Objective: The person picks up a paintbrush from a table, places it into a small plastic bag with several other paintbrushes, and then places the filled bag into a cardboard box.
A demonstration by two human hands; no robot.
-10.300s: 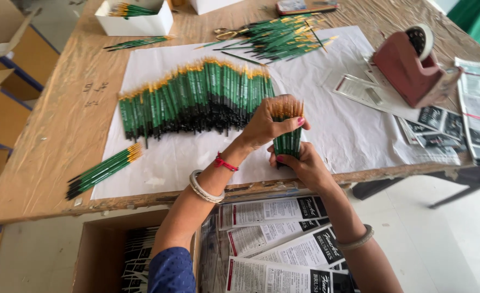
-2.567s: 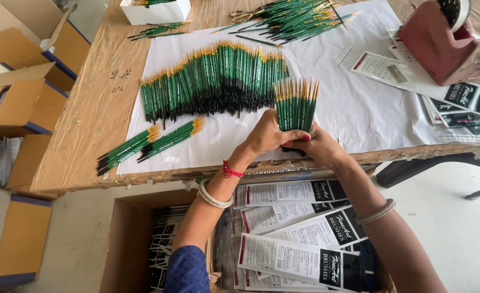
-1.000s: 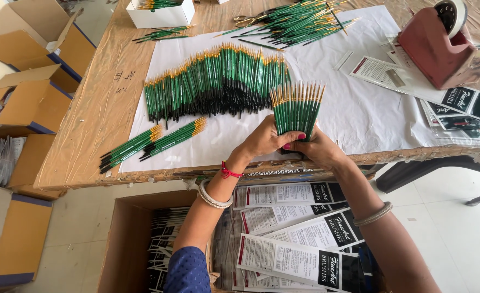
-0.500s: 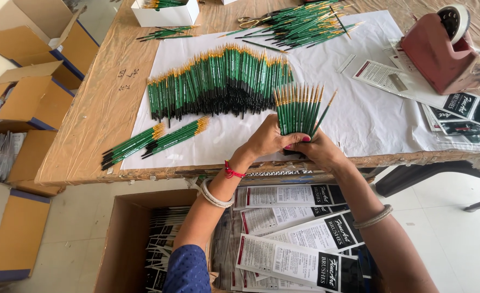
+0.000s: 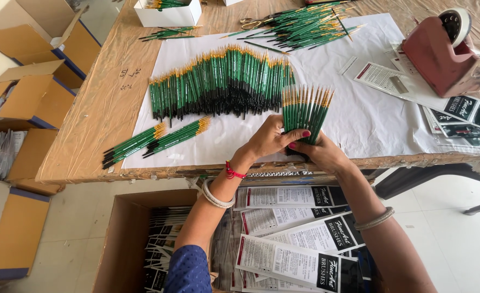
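Green brushes (image 5: 304,111) with gold ferrules and black ends; white paper (image 5: 359,114) over the brown desk (image 5: 96,108); a red tape dispenser (image 5: 440,57) at the right edge.

bundle of green brushes (image 5: 304,111) — fanned wider, lifted off paper, two small bundles laid down

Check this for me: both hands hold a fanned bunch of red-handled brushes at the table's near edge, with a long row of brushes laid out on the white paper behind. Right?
Not quite. The head view shows the bunch of brushes has green handles, not red. The rest stands: the left hand and the right hand hold it fanned at the near edge of the table, and a long row of brushes lies on the white paper behind.
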